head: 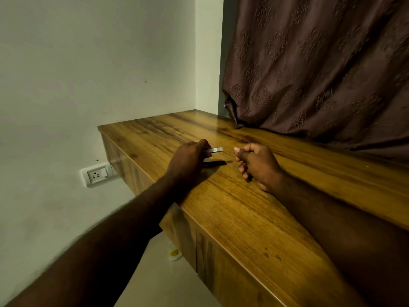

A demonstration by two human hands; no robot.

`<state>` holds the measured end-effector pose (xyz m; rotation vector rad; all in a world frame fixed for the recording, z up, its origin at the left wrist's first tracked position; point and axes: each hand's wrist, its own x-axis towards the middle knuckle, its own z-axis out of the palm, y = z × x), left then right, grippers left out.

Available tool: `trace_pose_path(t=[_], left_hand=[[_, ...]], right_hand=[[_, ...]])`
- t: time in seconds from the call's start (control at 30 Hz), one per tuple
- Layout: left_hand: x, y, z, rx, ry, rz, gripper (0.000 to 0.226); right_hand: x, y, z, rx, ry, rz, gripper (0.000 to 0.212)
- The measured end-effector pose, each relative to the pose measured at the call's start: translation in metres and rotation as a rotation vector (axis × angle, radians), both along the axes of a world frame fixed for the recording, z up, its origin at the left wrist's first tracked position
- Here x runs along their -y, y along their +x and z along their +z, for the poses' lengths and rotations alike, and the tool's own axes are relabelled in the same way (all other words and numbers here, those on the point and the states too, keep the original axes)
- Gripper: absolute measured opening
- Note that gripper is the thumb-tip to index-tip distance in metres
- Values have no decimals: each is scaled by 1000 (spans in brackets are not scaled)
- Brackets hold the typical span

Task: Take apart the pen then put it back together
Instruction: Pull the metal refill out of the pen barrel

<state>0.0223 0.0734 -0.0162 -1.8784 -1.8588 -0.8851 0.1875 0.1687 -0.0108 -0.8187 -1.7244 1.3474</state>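
Observation:
My left hand [188,158] grips a silver pen piece [215,150] whose end sticks out to the right of the fingers. A black pen piece [215,163] lies on the wooden table [232,207] just below that hand. My right hand [254,162] rests on the table a short way to the right, its fingers curled and the thumb pressed against the forefinger. Whether it pinches a small part is hidden by the fingers. The two hands do not touch.
A brown patterned curtain [321,63] hangs down onto the table's back right. The table's left edge drops off beside my left forearm. A wall socket [97,173] sits low on the white wall, and a small white and yellow object [174,254] lies on the floor.

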Motion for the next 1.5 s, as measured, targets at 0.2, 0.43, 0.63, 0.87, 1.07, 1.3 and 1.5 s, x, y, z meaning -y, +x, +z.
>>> trace_pose_path(t=[0.2,0.43,0.63,0.87,1.07,1.3,1.5], left_hand=[[-2,1,2,110,38,76,34],[-10,-5,-1,87,131,224,20],[-15,-13,-4,65,131,231,21],[-14,-13,-4,77,136,184,23],[-11,-8,-2,40,91,60,28],[-10,-4,1,-56,91,50,27],[-12,-5,2,-169,67,3,23]], right_hand=[[5,-9,-4,161,269,-24,7],[-6,-50,6,383,574,-150,5],[-15,-72,8,489,568,-155,10],[-11,-44,0,247,523,-308,11],[-3,-18,-4,91,53,-120,17],[3,-7,9,79,-212,116,21],[0,-5,12,81,-259,205,22]])
